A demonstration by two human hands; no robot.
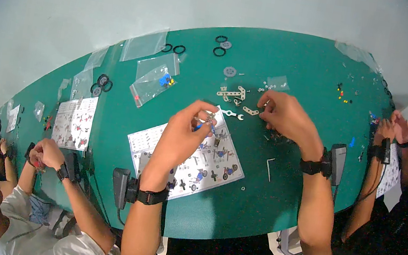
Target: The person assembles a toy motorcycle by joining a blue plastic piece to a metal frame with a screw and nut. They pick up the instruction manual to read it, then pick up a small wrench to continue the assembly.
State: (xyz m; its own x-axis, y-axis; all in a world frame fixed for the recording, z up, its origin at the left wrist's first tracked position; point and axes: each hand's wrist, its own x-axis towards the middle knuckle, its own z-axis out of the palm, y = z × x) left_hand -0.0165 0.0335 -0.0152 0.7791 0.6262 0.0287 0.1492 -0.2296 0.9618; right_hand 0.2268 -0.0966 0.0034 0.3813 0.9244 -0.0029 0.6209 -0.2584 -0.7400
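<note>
Plate (250, 112), bent, lies inward of the desk's (285, 49) far edge, roughly parallel to it, just left of the nearer right hand (289, 117), fingers curled, hold indeterminable, while the left hand (182, 130) pinches a blue-and-metal assembly (210, 118).

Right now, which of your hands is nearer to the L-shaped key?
Right: the right hand is beyond the L-shaped key; the left hand is farther off, to the key's left, over the printed sheet.
</note>
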